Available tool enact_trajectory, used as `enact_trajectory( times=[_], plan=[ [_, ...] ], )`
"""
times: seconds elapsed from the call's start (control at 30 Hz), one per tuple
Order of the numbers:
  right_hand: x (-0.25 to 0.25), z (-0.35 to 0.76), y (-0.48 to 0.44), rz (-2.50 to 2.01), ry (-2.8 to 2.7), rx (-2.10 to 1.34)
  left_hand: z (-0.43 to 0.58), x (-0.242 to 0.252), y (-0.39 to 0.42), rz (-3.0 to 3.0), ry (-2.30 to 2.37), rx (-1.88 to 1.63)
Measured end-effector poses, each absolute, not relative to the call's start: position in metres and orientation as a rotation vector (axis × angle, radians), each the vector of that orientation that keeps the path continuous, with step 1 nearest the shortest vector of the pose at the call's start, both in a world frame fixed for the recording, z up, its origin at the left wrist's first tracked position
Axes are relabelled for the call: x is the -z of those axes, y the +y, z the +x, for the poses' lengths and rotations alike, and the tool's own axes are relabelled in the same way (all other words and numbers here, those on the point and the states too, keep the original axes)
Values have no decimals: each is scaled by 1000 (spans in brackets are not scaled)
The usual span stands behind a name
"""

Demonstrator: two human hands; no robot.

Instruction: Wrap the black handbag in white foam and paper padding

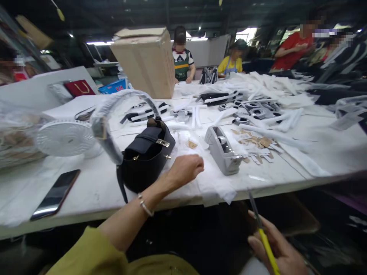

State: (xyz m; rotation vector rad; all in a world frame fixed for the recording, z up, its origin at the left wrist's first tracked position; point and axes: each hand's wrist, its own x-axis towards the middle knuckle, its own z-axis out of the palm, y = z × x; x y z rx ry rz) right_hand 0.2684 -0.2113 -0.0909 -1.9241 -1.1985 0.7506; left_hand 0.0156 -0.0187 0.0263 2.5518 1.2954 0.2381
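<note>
My left hand (185, 168) rests closed on white wrapping paper (213, 183) at the table's front edge, just right of a black handbag (146, 158). What its fingers pinch, if anything, is hidden. The bag's handle (114, 114) is wrapped in white foam and arches up to the left. Below the table edge, my right hand (279, 250) grips yellow-handled scissors (262, 229) with the blades pointing up. A grey tape dispenser (223, 149) stands right of my left hand.
A dark phone (56, 194) lies front left, a white fan (64, 137) behind it. A cardboard box (147, 61) stands mid-table. Foam strips, straps and bag parts (258, 110) litter the right side. Several people work at the far end.
</note>
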Motion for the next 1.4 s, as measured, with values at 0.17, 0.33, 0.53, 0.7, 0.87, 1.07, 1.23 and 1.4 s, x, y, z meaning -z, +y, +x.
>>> enact_trajectory(
  times=[0.17, 0.33, 0.53, 0.7, 0.87, 1.07, 1.23, 1.4],
  plan=[
    [50, 249, -166, -1973, -1446, -846, -63, 38, -100, 2441, 1549, -325],
    [18, 214, -123, -1975, -1702, -685, -76, 53, -111, 2504, 1718, -576],
    [15, 185, -71, -2224, -1931, -312, -59, 53, -94, 2528, 1883, -291],
    [15, 175, -50, -2367, -2041, -204, -55, 32, -86, 2497, 1882, -57],
    [7, 171, -44, -2405, -2218, -178, -55, 16, -84, 2463, 1796, 30],
    [-11, 161, -79, -2209, -2092, -86, -69, 23, -101, 2490, 1653, -48],
    [28, 151, -141, -2045, -2083, -684, -42, 14, -74, 2522, 1536, -525],
    [113, 135, -165, -1901, -1432, -1170, 12, 10, 8, 2450, 1656, -491]
  ],
)
